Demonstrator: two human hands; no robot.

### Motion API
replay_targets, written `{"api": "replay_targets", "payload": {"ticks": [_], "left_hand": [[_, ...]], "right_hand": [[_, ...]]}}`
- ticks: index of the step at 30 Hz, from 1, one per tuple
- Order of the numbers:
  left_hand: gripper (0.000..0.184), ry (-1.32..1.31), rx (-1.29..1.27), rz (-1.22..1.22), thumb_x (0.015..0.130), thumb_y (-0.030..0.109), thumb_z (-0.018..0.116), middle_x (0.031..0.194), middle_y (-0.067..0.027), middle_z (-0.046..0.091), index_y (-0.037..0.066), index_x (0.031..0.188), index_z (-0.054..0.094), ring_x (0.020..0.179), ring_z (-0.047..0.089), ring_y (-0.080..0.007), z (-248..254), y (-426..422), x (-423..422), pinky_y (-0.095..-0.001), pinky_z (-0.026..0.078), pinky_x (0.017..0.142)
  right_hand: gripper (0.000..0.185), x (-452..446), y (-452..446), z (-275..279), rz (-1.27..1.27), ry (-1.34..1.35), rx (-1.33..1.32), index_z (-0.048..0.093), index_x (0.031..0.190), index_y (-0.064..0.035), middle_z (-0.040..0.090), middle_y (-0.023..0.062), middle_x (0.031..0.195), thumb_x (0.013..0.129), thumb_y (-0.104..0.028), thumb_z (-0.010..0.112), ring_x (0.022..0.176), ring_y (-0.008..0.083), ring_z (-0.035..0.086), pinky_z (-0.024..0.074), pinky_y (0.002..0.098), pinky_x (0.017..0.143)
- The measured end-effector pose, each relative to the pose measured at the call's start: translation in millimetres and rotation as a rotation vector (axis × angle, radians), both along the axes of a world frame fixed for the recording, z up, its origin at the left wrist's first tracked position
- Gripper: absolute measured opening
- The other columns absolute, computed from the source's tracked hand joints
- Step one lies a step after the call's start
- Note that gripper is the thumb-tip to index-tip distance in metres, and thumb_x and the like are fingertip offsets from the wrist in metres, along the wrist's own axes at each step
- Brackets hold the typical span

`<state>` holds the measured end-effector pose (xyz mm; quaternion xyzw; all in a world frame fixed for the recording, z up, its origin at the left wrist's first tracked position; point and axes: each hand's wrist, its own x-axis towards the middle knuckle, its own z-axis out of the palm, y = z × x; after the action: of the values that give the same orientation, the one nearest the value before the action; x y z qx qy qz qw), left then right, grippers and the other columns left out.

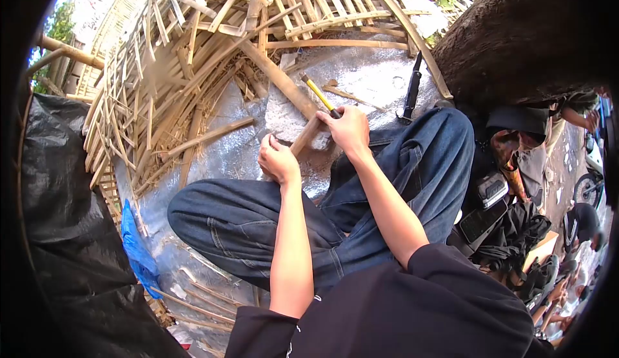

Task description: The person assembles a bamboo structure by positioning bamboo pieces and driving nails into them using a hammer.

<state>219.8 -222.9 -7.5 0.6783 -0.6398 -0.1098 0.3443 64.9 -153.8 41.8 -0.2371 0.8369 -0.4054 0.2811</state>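
Head view: the right hand [350,129] has its grip around the yellow tool [316,91]. The wood strip [305,137] slants between both hands, before the pale block [281,120]; the left hand [280,160] curls at its lower end, clasp unclear.

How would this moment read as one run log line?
left hand: curled, beside wooden piece | right hand: holding yellow-and-black tool | wooden piece: between hands | black tool: on silver sheet, near right knee
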Motion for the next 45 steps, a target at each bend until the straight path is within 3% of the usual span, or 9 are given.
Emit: {"api": "replay_targets", "payload": {"ticks": [3, 5, 9, 15, 19, 23, 32, 35, 45], "left_hand": [[0.018, 0.025, -0.206, -0.159, 0.093, 0.009, 0.061, 0.089, -0.0183, 0.074, -0.003, 0.1, 0.073, 0.084, 0.071, -0.0338, -0.6, -14.3, 3.9, -0.0433, 0.052, 0.077], [0.02, 0.02, -0.073, -0.172, 0.092, 0.005, 0.058, 0.103, -0.0237, 0.072, -0.006, 0.104, 0.07, 0.093, 0.069, -0.0393, 1.6, -13.4, 6.8, -0.0445, 0.053, 0.084], [0.019, -0.005, -0.157, -0.199, 0.093, 0.006, 0.059, 0.104, -0.0213, 0.072, -0.003, 0.104, 0.071, 0.093, 0.069, -0.0383, 6.6, -14.3, 4.7, -0.044, 0.053, 0.084], [0.018, -0.105, -0.25, -0.183, 0.093, 0.008, 0.063, 0.097, -0.0161, 0.074, 0.004, 0.109, 0.072, 0.089, 0.07, -0.0338, 28.0, -6.0, 3.1, -0.0439, 0.054, 0.078], [0.018, 0.743, 0.159, -0.46, 0.09, 0.0, 0.069, 0.097, -0.0129, 0.075, -0.004, 0.108, 0.071, 0.084, 0.072, -0.0181, 55.3, -2.2, -15.7, -0.0307, 0.056, 0.078], [0.019, 1.017, 0.316, -0.491, 0.09, 0.001, 0.072, 0.097, -0.0109, 0.075, -0.006, 0.107, 0.069, 0.088, 0.071, -0.0157, 36.0, -1.7, -26.4, -0.0265, 0.055, 0.083], [0.021, 0.782, 0.42, -0.625, 0.099, 0.01, 0.064, 0.105, -0.0151, 0.074, -0.005, 0.113, 0.062, 0.098, 0.07, -0.0154, 32.7, 5.2, -33.9, -0.0268, 0.052, 0.09], [0.017, 0.799, 0.417, -0.632, 0.099, 0.008, 0.062, 0.106, -0.0155, 0.074, -0.005, 0.111, 0.06, 0.101, 0.069, -0.0149, 29.7, 1.6, -37.3, -0.0266, 0.051, 0.092], [0.013, 0.77, 0.342, -0.694, 0.093, 0.003, 0.069, 0.103, -0.0123, 0.075, -0.005, 0.104, 0.071, 0.097, 0.069, -0.0139, 22.9, -1.1, -35.4, -0.0265, 0.053, 0.089]], "right_hand": [[0.045, -2.3, 0.7, -6.9, -0.009, -0.009, -0.016, 0.074, 0.089, -0.0005, 0.072, 0.0193, 0.08, 0.078, -0.044, 0.082, 0.079, 0.0355, 0.071, 0.0538, 0.0443, 0.073], [0.048, 0.7, 0.8, -13.9, -0.064, 0.108, -0.08, 0.075, 0.081, 0.0003, 0.068, 0.0153, 0.065, 0.077, -0.047, 0.082, 0.061, 0.0272, 0.068, 0.0506, 0.0407, 0.063], [0.043, -4.2, 2.3, -7.6, -0.034, -0.081, -0.037, 0.075, 0.09, -0.0019, 0.073, 0.0182, 0.081, 0.075, -0.041, 0.085, 0.077, 0.0324, 0.072, 0.0543, 0.0426, 0.072], [0.041, -4.4, -0.9, -18.7, -0.066, -0.094, -0.076, 0.072, 0.078, -0.0014, 0.071, 0.0145, 0.071, 0.073, -0.04, 0.086, 0.068, 0.0282, 0.07, 0.0532, 0.0403, 0.067], [0.046, -6.9, -1.9, -20.2, -0.052, -0.074, -0.07, 0.07, 0.076, -0.0003, 0.068, 0.0087, 0.065, 0.071, -0.042, 0.089, 0.059, 0.0135, 0.062, 0.05, 0.032, 0.06], [0.045, -8.3, -3.2, -13.7, -0.066, -0.036, -0.096, 0.066, 0.069, -0.0008, 0.066, 0.0116, 0.061, 0.068, -0.04, 0.089, 0.057, 0.0211, 0.065, 0.05, 0.0365, 0.059], [0.063, -22.2, -7.4, -30.9, -0.033, -0.167, -0.055, 0.065, 0.082, 0.0014, 0.068, 0.0077, 0.069, 0.059, -0.049, 0.095, 0.063, 0.0121, 0.064, 0.0522, 0.0292, 0.063], [0.05, -21.5, -5.2, -31.7, -0.044, -0.195, -0.075, 0.063, 0.083, -0.0035, 0.062, 0.0, 0.069, 0.068, -0.04, 0.094, 0.062, 0.0074, 0.053, 0.0441, 0.0255, 0.057], [0.06, -23.0, -5.9, -40.8, -0.054, -0.237, -0.119, 0.066, 0.087, 0.002, 0.065, 0.0045, 0.07, 0.061, -0.044, 0.095, 0.063, 0.0113, 0.06, 0.0506, 0.0287, 0.062]]}}
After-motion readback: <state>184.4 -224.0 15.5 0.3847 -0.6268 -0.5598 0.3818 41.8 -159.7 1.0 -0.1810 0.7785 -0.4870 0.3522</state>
